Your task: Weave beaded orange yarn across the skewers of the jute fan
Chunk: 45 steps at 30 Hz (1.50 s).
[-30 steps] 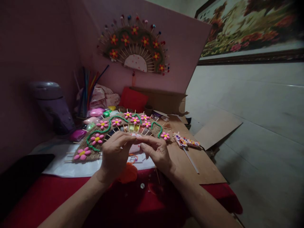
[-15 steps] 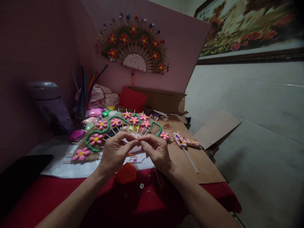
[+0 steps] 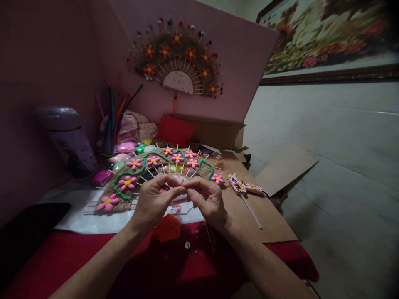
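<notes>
My left hand and my right hand meet fingertip to fingertip above the near edge of the table. Thumb and fingers of each are pinched together; what they hold is too small to make out, though a tiny orange bit shows by the fingertips. Behind them lies a twine-covered fan with pink clay flowers, a green wavy strip and sticks poking out. Below the hands sits a ball of orange yarn on the red cloth, with a small round shiny piece beside it.
A glue gun in patterned wrapping rests on a cardboard sheet at the right. Bags of coloured clay and a purple bottle stand at the left. A finished fan hangs on the pink board behind.
Both hands stay together at nearly the same spot, with the fingertips shifted slightly. The whole view has moved a little.
</notes>
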{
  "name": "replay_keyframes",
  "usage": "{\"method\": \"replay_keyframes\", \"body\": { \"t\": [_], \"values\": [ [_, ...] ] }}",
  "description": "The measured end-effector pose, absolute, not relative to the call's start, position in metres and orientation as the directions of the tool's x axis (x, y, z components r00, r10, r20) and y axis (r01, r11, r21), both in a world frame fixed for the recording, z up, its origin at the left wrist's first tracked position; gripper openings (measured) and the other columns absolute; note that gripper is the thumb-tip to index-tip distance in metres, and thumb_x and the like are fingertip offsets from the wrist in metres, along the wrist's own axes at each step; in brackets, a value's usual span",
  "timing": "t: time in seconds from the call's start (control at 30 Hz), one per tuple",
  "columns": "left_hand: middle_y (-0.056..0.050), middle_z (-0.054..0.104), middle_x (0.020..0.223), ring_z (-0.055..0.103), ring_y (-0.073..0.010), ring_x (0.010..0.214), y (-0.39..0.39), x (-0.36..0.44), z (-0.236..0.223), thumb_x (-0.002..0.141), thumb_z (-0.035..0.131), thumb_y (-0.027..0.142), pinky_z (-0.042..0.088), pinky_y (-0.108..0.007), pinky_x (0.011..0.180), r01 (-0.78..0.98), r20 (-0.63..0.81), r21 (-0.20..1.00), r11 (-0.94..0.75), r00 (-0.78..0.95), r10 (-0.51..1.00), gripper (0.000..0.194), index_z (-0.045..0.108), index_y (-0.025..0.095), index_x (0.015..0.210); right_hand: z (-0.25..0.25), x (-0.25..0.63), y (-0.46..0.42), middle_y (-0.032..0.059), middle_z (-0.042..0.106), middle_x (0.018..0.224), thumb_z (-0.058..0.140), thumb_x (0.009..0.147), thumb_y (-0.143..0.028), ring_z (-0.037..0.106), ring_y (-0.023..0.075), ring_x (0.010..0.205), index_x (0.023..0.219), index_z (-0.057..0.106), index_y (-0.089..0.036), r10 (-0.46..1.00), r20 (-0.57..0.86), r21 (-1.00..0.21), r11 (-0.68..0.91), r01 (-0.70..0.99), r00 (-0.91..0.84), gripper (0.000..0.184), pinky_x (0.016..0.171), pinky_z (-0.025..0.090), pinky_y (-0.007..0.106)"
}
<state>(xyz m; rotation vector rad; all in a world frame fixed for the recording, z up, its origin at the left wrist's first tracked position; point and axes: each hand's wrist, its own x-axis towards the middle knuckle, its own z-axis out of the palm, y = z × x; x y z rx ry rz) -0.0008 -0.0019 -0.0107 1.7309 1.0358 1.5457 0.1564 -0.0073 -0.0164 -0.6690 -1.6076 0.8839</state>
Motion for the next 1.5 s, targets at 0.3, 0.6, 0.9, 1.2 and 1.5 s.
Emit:
{"method": "replay_keyframes", "body": {
  "t": [0.3, 0.6, 0.9, 1.2, 1.5],
  "values": [
    [-0.001, 0.068, 0.073, 0.061, -0.0125, 0.066, -0.005, 0.0011, -0.012, 0.071, 0.071, 0.013, 0.049, -0.023, 0.057, 0.26, 0.738, 0.656, -0.709, -0.025, 0.674, 0.01, 0.072, 0.021, 0.076, -0.018, 0.1562, -0.0047, 0.0051, 0.067, 0.085, 0.055, 0.084, -0.023, 0.061, 0.0167, 0.073, 0.09, 0.066, -0.02, 0.773, 0.593, -0.782, 0.62, 0.07, -0.224, 0.012, 0.067, 0.05, 0.033],
    [0.001, 0.063, 0.056, 0.053, -0.0098, 0.046, -0.0044, 0.0028, -0.008, 0.065, 0.076, 0.023, 0.041, -0.02, 0.041, 0.086, 0.479, 0.876, -0.474, -0.053, 0.876, 0.01, 0.067, 0.018, 0.061, -0.0165, 0.1567, -0.0054, 0.0027, 0.065, 0.079, 0.055, 0.083, -0.021, 0.057, 0.0146, 0.068, 0.087, 0.065, -0.02, 0.746, 0.631, -0.735, 0.663, 0.144, -0.213, 0.011, 0.061, 0.046, 0.028],
    [0.001, 0.062, 0.059, 0.057, -0.0109, 0.055, -0.0068, 0.0044, -0.0048, 0.058, 0.08, 0.027, 0.048, -0.022, 0.053, -0.144, 0.251, 0.959, -0.243, 0.04, 0.967, 0.02, 0.063, 0.015, 0.06, -0.0173, 0.1548, -0.0061, 0.0026, 0.065, 0.082, 0.054, 0.083, -0.017, 0.059, 0.0142, 0.072, 0.091, 0.065, -0.018, 0.688, 0.696, -0.678, 0.724, 0.126, -0.207, 0.014, 0.061, 0.046, 0.026],
    [0.001, 0.063, 0.061, 0.059, -0.0127, 0.058, -0.0062, 0.0062, -0.0065, 0.058, 0.08, 0.027, 0.049, -0.026, 0.057, -0.197, 0.212, 0.961, -0.193, 0.08, 0.974, 0.02, 0.063, 0.016, 0.061, -0.0171, 0.1564, -0.0061, 0.0016, 0.061, 0.077, 0.055, 0.082, -0.017, 0.056, 0.0128, 0.067, 0.085, 0.063, -0.017, 0.697, 0.682, -0.694, 0.712, 0.102, -0.222, 0.008, 0.058, 0.044, 0.026],
    [0.001, 0.063, 0.061, 0.054, -0.0112, 0.061, -0.0072, 0.0035, -0.011, 0.063, 0.076, 0.022, 0.043, -0.023, 0.059, 0.068, 0.442, 0.897, -0.438, -0.079, 0.894, 0.009, 0.069, 0.018, 0.06, -0.0164, 0.1549, -0.0077, 0.0015, 0.061, 0.075, 0.057, 0.082, -0.019, 0.056, 0.0127, 0.065, 0.082, 0.062, -0.017, 0.735, 0.656, -0.721, 0.677, 0.144, -0.172, 0.006, 0.058, 0.045, 0.026]
  ]
}}
